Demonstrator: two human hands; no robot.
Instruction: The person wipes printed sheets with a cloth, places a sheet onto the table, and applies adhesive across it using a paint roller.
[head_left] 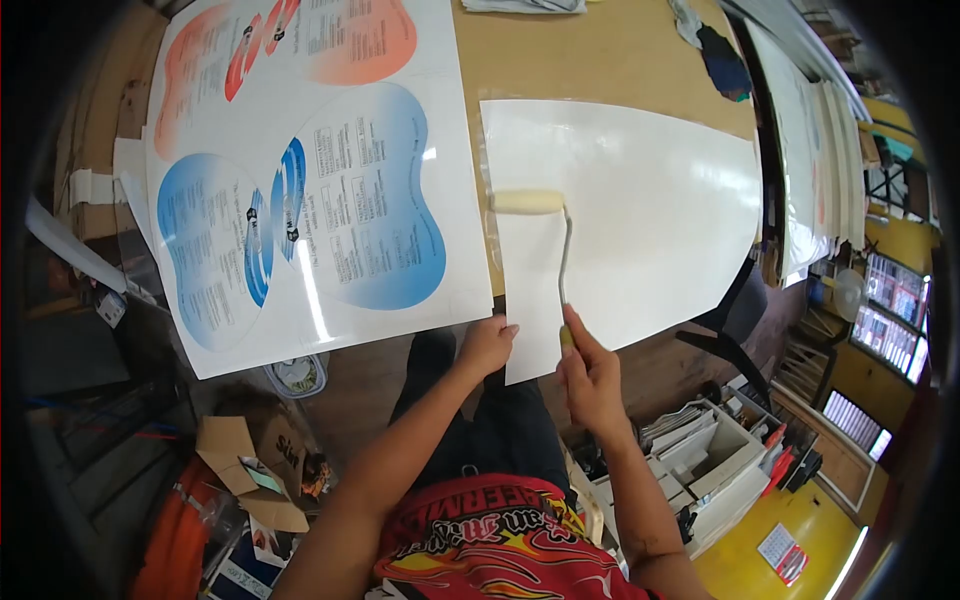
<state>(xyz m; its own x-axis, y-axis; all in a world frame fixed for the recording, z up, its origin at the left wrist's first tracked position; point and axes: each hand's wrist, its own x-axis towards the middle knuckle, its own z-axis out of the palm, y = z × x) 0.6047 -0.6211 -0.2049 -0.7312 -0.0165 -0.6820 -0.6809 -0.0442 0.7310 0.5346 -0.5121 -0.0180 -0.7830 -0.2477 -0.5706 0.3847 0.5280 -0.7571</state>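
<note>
My right hand (592, 380) is closed round the green handle of a paint roller (528, 202). The roller's pale yellow sleeve lies across the left edge of a blank white sheet (640, 220), which rests on the tan table. At the near left edge of that sheet, my left hand (488, 345) has its fingers bent against the edge, with the thumb beside it. On the left lies a large glossy printed sheet (320, 300) with blue and red rounded shapes and small text.
The tan table (600, 60) has a dark cloth (722, 62) at its far right. A black chair (735, 320) stands at the right. Below left are an open cardboard box (245, 450) and a plastic container (297, 376); grey bins (710, 460) stand below right.
</note>
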